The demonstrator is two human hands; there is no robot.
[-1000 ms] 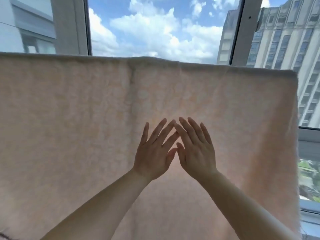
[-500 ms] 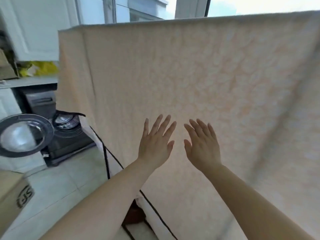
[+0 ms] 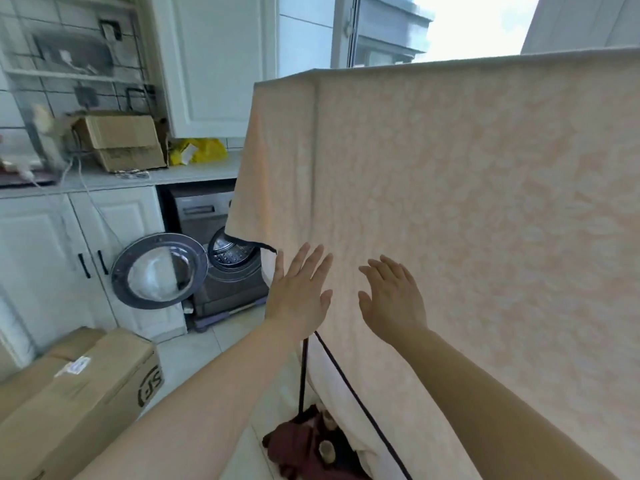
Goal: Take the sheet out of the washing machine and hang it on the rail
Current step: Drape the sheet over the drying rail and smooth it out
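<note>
The pale peach fleecy sheet (image 3: 467, 209) hangs spread over the rail, its folded top edge running from the upper middle to the upper right; the rail itself is hidden under it. My left hand (image 3: 299, 292) is raised flat with straight fingers near the sheet's lower left edge. My right hand (image 3: 393, 299) is held up beside it with relaxed fingers in front of the sheet. Whether either hand touches the fabric I cannot tell. The grey washing machine (image 3: 221, 254) stands under the counter at the left, its round door (image 3: 159, 271) swung open.
Cardboard boxes (image 3: 79, 389) lie on the tiled floor at the lower left. White cabinets (image 3: 45, 265) and a counter with boxes (image 3: 124, 142) and a yellow bag (image 3: 201, 150) line the left wall. A dark red cloth (image 3: 298, 445) lies below the sheet by a black-trimmed white cover.
The view has swung left, bringing the washing machine and cabinets into sight. Both hands have drifted apart and sit near the sheet's left edge instead of its middle.
</note>
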